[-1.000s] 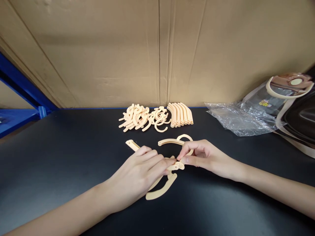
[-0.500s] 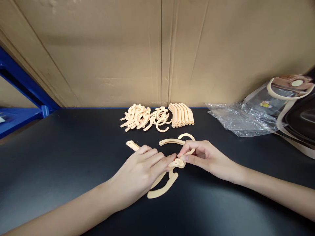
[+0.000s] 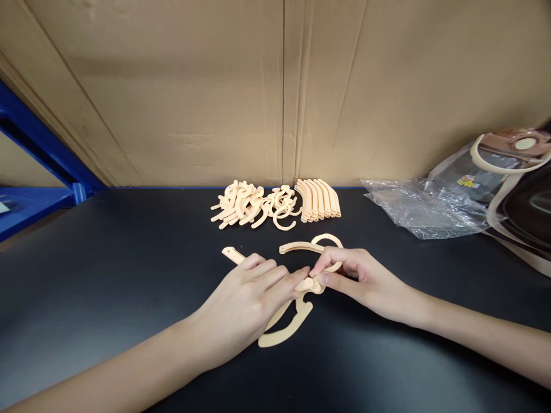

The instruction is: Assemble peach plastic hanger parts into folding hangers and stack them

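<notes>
Left hand (palm down, knuckles arched) and right hand, thumb beneath forefinger, both pinch a cream piece

A rounded cream plastic joint, partly covered, is at the centre. Nearer lies a flat, curved cream plastic arm; beyond, a cream plastic hook opens left. A slotted cream plastic bar points far left.

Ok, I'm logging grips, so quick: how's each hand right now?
Left hand: closed on cream parts, grip partly hidden.
Right hand: closed, pinching the near end of the hook.
</notes>
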